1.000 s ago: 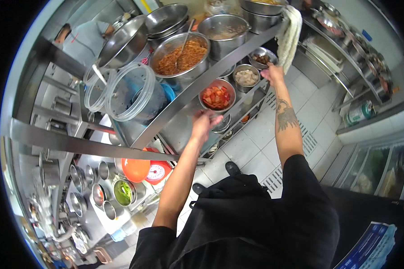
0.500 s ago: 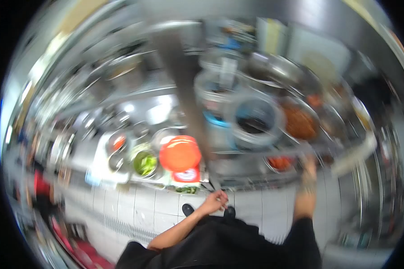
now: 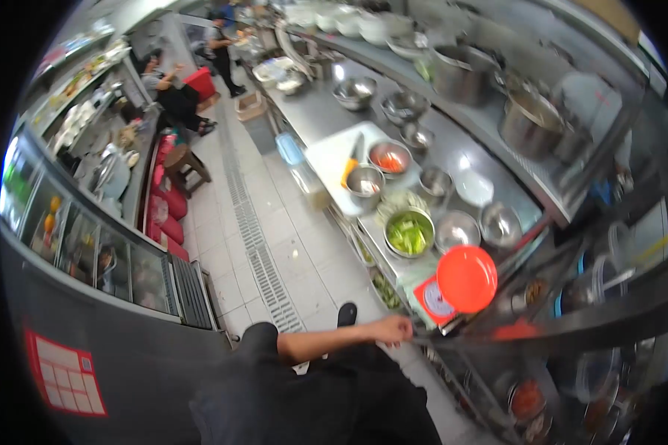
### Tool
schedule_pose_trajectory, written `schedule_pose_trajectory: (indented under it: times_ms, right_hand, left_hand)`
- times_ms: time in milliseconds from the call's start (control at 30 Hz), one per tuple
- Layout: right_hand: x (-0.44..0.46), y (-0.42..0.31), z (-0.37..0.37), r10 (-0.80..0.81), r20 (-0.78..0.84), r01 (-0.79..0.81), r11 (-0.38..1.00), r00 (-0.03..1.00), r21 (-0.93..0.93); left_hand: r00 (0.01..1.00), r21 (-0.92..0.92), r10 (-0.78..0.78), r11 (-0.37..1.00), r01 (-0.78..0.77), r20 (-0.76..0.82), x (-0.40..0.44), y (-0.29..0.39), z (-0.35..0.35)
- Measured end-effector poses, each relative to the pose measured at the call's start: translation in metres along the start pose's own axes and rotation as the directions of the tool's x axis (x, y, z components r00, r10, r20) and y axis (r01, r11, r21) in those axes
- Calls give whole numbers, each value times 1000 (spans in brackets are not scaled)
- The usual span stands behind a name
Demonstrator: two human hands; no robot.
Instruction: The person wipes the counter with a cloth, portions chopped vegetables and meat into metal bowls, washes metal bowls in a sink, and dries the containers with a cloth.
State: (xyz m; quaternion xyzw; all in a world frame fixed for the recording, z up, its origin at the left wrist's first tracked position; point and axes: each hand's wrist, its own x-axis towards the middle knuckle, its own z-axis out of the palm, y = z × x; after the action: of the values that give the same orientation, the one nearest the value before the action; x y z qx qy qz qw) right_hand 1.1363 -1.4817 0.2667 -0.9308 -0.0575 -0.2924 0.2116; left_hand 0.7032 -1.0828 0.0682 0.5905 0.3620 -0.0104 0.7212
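I have the left hand (image 3: 395, 330) just beside the scale (image 3: 430, 300), on its near side, not touching it. Fingers are curled partway in; can't tell if they have hold of anything. Right hand is out of my view, so can't tell its state. Red bowl (image 3: 466, 279) sits over the scale. Scale is at the near end of the counter (image 3: 319, 107). Past the scale: pot of greens (image 3: 405, 255) close by, cutting board (image 3: 325, 159) with knife (image 3: 355, 159) farther along.
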Motion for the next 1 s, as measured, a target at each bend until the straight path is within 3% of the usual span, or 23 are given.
schedule_pose_trajectory:
  times_ms: [167, 400, 467, 533, 567, 600, 667, 700, 733, 800, 867, 900, 933, 967, 1000]
  right_hand:
    - [9, -15, -75, -7, -142, 7, 1000, 990, 5]
    - [-24, -99, -108, 52, -227, -36, 997, 973, 73]
    - [-39, -128, -116, 77, -248, -54, 993, 966, 101]
    - [-59, -155, -123, 121, -265, -88, 987, 957, 133]
    - [-69, -167, -130, 150, -276, -110, 982, 949, 157]
    - [-82, -180, -134, 182, -286, -132, 974, 941, 185]
    - [-110, -204, -145, 269, -294, -193, 945, 917, 264]
    - [-126, -215, -149, 324, -281, -233, 921, 904, 313]
    - [-143, -227, -152, 386, -254, -280, 886, 887, 371]
    - [-175, -246, -145, 496, -139, -372, 782, 857, 500]
    - [-200, -267, -113, 520, 66, -441, 643, 852, 626]
    - [-215, -274, -94, 490, 271, -512, 471, 829, 718]
    - [-233, -285, -77, 253, 364, -443, 538, 896, 717]
    - [-252, -326, -68, 241, 447, -490, 624, 862, 609]
    - [-265, -339, -56, 95, 606, -510, 651, 790, 562]
  left_hand:
    - [996, 133, -45, 991, 34, 81, 4, 27, -28]
    - [997, 63, 6, 998, -11, 75, -7, 51, -113]
    - [999, 153, 48, 987, -45, -11, -16, 53, -157]
    - [978, 130, 153, 982, -134, -144, -26, 54, -212]
    - [949, 162, 140, 982, -96, -282, -29, 58, -240]
    - [900, 188, 134, 980, -60, -415, -29, 62, -269]
    - [709, 480, 362, 877, -39, -605, -22, 69, -329]
    - [598, 502, 447, 860, -84, -665, -12, 74, -356]
    - [475, 529, 519, 839, -125, -711, 1, 81, -382]
    - [419, 421, 425, 901, -106, -803, 36, 95, -431]
    - [509, 504, 430, 863, 10, -745, 83, 94, -477]
    - [594, 453, 328, 889, 69, -734, 89, 109, -476]
    - [663, 411, 230, 902, 129, -712, 96, 128, -472]
    - [679, 444, 261, 889, 108, -686, 114, 125, -480]
    - [747, 450, 188, 878, 162, -637, 128, 126, -490]
